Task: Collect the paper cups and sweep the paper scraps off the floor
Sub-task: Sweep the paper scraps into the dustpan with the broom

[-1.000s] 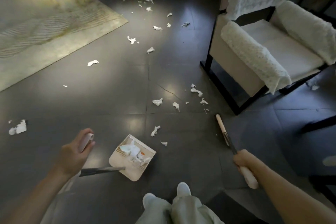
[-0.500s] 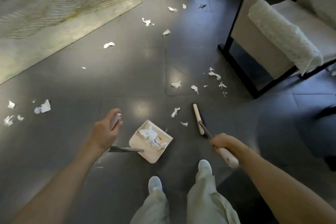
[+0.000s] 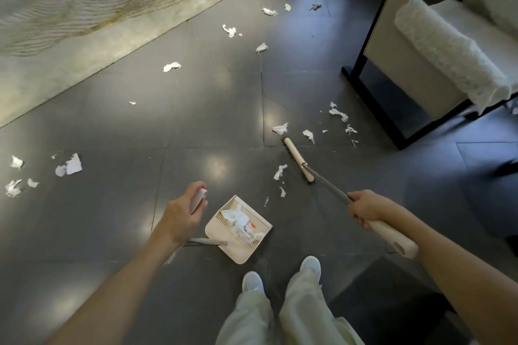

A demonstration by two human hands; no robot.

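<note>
Dark floor (image 3: 112,218): scraps (image 3: 280,129) being swept (most left); part-filled dustpan (image 3: 241,255) being gripped by left hand (image 3: 182,216), broom (image 3: 297,159) by right hand (image 3: 364,209).

One broom (image 3: 298,161), one dustpan (image 3: 238,253), one armchair (image 3: 420,64), one rug (image 3: 84,22).

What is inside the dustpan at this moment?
Crumpled white paper scraps lie heaped in the dustpan, a small orange bit among them. Anything beneath the heap is hidden. The left hand holds its handle; the right hand holds the broom.

The broom (image 3: 298,159) now lies further left of the chair (image 3: 406,64), its head just beside paper scraps (image 3: 280,171) near the dustpan (image 3: 238,255).
</note>
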